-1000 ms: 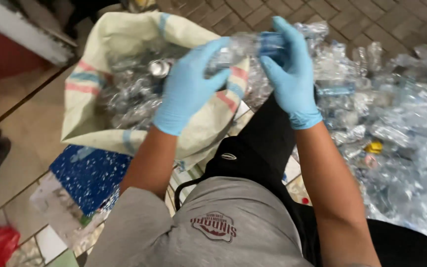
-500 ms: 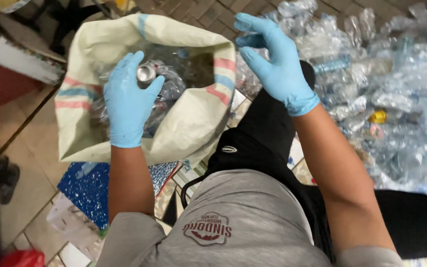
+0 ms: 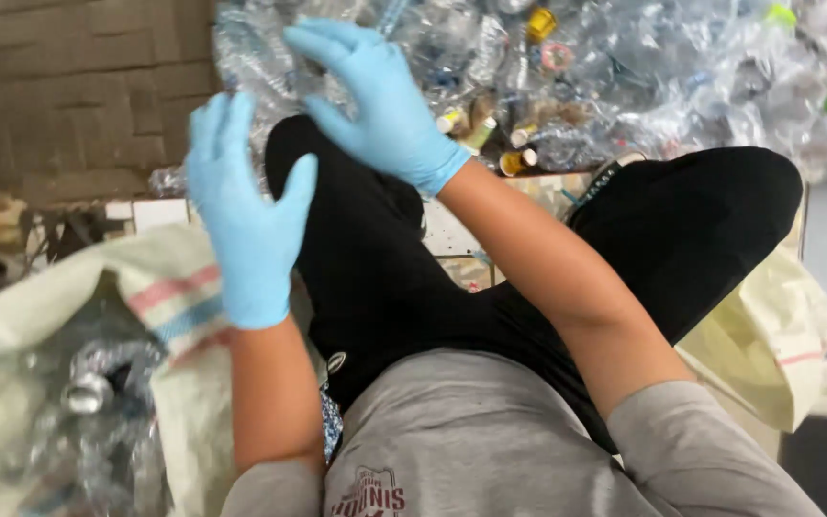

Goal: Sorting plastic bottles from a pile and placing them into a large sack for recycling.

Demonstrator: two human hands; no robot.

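Here the person sits cross-legged on the floor, and both gloved hands are in the air with nothing in them. The left hand (image 3: 246, 215) hangs just above the near rim of the woven sack (image 3: 179, 297), fingers spread apart and palm turned inward; it touches neither the sack nor a bottle. The right hand (image 3: 380, 101) is further from the sack, beyond the person's black-trousered knee (image 3: 356, 239), with its fingers open and stretched toward the pile of clear plastic bottles (image 3: 624, 67). Whether the fingertips touch a bottle is hard to tell, since the pile lies straight behind them.

The sack lies open at the person's left side, its mouth facing up. Crushed clear bottles (image 3: 88, 383) already lie inside it, so judging by that, some of the sorting into the sack is done. Much is left: the pile, well away from the sack across the person's legs, is wide and deep, with loose coloured caps (image 3: 541, 24) and a few small yellow bottles (image 3: 514, 161) mixed in at its near edge. A second, pale yellow bag (image 3: 768, 335) lies on the far side of the person from the sack, under the right knee.
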